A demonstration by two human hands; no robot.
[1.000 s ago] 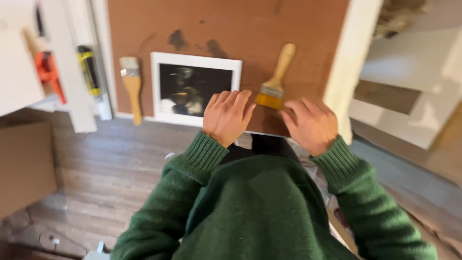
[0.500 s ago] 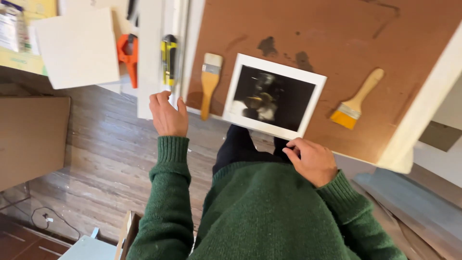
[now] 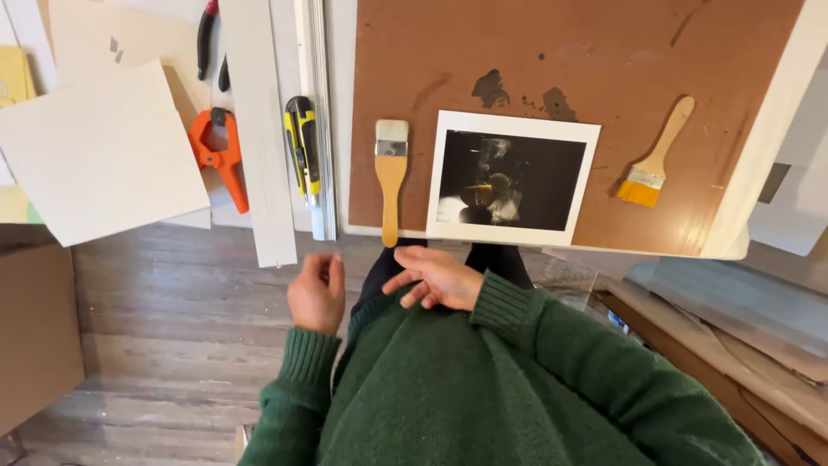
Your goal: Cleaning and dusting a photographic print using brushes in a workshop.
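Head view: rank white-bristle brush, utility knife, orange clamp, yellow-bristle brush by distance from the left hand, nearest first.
From the left hand:
1. White-bristle brush, just above and right, handle end at the board's near edge.
2. Utility knife, above, beside the metal ruler; close to the brush, but slightly farther.
3. Orange clamp, up and left.
4. Yellow-bristle brush, far right on the brown board.

cardboard box | brown, boxy | floor, far left, below the table edge
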